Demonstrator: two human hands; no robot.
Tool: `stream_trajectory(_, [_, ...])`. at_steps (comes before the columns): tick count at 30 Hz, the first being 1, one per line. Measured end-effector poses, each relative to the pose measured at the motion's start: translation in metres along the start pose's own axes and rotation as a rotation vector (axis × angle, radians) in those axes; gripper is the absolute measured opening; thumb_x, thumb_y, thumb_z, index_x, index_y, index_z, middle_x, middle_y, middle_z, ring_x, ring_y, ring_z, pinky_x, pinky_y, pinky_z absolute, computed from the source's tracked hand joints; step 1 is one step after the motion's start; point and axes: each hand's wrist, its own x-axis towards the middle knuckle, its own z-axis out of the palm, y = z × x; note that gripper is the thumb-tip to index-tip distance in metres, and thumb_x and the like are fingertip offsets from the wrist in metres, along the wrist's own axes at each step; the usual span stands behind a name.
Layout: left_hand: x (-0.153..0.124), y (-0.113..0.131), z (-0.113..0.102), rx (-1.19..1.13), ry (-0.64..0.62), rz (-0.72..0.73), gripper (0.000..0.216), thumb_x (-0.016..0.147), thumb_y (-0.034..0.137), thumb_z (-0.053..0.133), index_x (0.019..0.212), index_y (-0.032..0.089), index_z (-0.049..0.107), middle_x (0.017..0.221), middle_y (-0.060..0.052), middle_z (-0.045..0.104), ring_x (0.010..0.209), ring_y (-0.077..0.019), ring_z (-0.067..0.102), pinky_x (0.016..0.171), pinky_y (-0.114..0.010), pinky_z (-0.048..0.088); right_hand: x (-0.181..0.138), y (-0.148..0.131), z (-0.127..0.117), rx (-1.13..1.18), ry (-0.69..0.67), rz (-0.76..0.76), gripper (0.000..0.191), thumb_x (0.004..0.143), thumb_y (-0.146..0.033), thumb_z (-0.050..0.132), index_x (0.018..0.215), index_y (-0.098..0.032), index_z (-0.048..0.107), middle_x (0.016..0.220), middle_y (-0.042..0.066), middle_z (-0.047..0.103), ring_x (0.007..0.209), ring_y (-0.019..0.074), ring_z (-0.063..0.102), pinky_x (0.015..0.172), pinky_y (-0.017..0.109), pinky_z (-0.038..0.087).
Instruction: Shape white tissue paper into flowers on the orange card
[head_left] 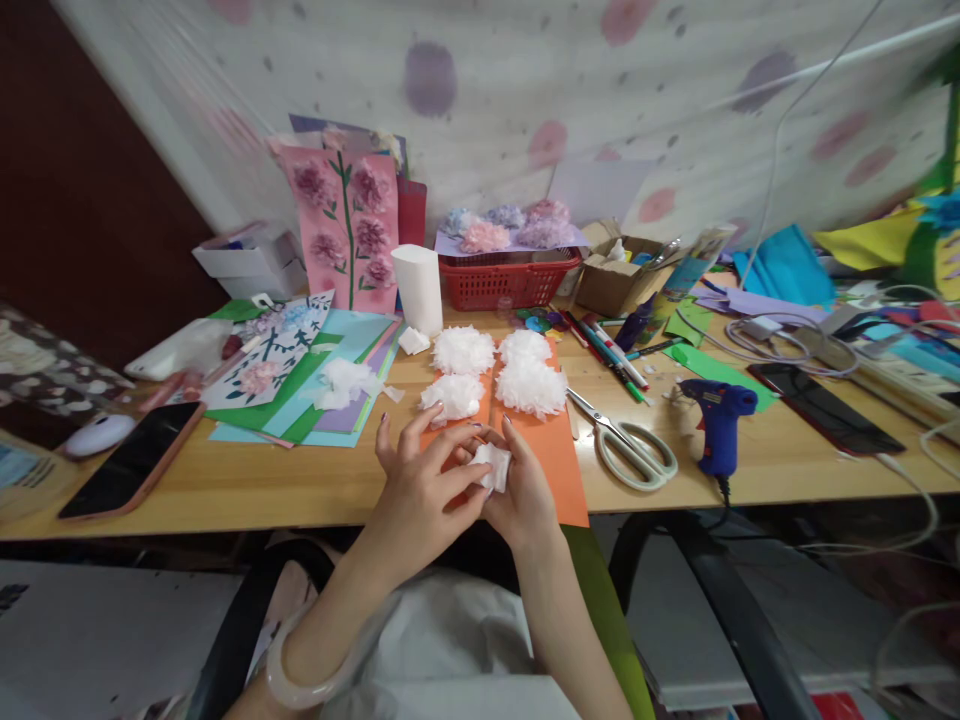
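A small folded piece of white tissue paper [492, 464] is between my two hands, just over the near edge of the table. My left hand [429, 482] pinches it with the thumb and index finger while the other fingers fan outward. My right hand [529, 498] supports it from the right, fingers curled around it. Just beyond, several fluffy white tissue flowers [531, 386] lie in two rows on and beside an orange sheet [553, 465]. Behind them on the left stand a white paper roll [418, 288] and a small white folded stack [413, 341].
Scissors [634, 452], a blue glue gun [718, 420] and markers [611, 350] lie to the right. Coloured sheets [292, 420] with loose tissue [343, 384] are on the left, beside a phone [135, 460]. A red basket [510, 280] and a cardboard box [619, 275] stand behind.
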Motion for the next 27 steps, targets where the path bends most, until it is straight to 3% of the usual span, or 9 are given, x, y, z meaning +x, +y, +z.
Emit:
stream_trajectory(11, [-0.0002, -0.0043, 0.0041, -0.014, 0.035, 0.050, 0.018, 0.087, 0.017, 0.065, 0.092, 0.030, 0.076, 0.108, -0.001, 0.077, 0.132, -0.0374, 0.048, 0.116, -0.075, 0.002, -0.0037, -0.0031, 0.0006, -0.053, -0.010, 0.022, 0.024, 0.086, -0.041, 0.070, 0.084, -0.017, 0.070, 0.075, 0.003, 0.074, 0.065, 0.0159, 0.069, 0.058, 0.024, 0.054])
stream_trajectory(18, [0.0016, -0.0039, -0.0001, -0.016, -0.035, 0.045, 0.017, 0.087, 0.019, 0.065, 0.090, 0.033, 0.075, 0.108, 0.001, 0.077, 0.132, -0.0386, 0.050, 0.118, -0.074, 0.000, -0.0039, -0.0019, 0.0017, -0.051, -0.008, 0.013, 0.025, 0.086, -0.041, 0.070, 0.084, -0.016, 0.070, 0.072, 0.003, 0.072, 0.062, 0.0144, 0.067, 0.055, 0.022, 0.052])
stream_trajectory(27, [0.0023, -0.0041, 0.0022, -0.018, 0.015, 0.086, 0.021, 0.090, 0.017, 0.059, 0.088, 0.033, 0.073, 0.104, 0.004, 0.079, 0.128, -0.0358, 0.054, 0.119, -0.068, -0.005, -0.0020, -0.0028, 0.0002, -0.046, -0.029, 0.012, 0.022, 0.087, -0.039, 0.070, 0.086, -0.017, 0.070, 0.077, 0.004, 0.074, 0.066, 0.0162, 0.069, 0.057, 0.024, 0.055])
